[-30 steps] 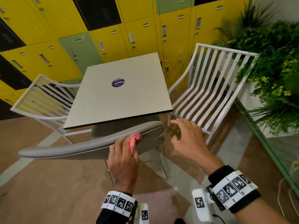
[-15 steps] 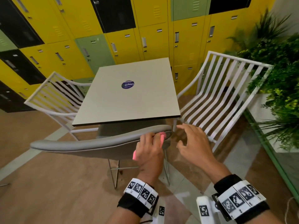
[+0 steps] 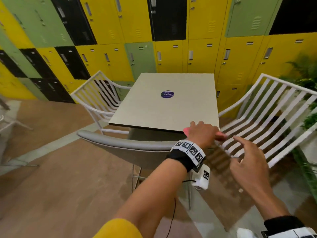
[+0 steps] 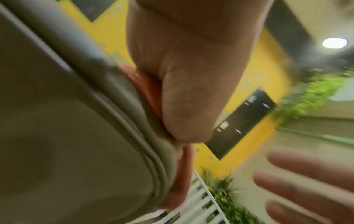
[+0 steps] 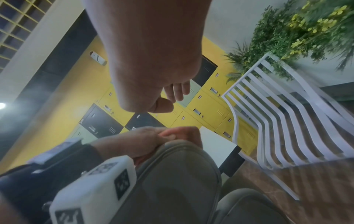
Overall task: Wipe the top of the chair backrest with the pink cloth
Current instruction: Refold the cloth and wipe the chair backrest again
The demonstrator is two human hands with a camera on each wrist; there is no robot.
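The pink cloth (image 3: 221, 134) is gripped by the left hand (image 3: 203, 133) at the backrest (image 3: 123, 142) end. The right hand (image 3: 248, 162) is held spread, empty. The cloth could be dragged off the edge.

Tight room at the backrest's right end, open room behind

The left hand (image 3: 203, 133) sits on the right end of the grey chair backrest (image 3: 123, 143), with the table (image 3: 164, 109) edge close beyond its knuckles. Just right of it the right hand (image 3: 248, 162) hovers, and the white slatted chair (image 3: 267, 121) stands beyond that. Left of the left hand the backrest top runs bare; on the near side there is open floor (image 3: 60, 177).
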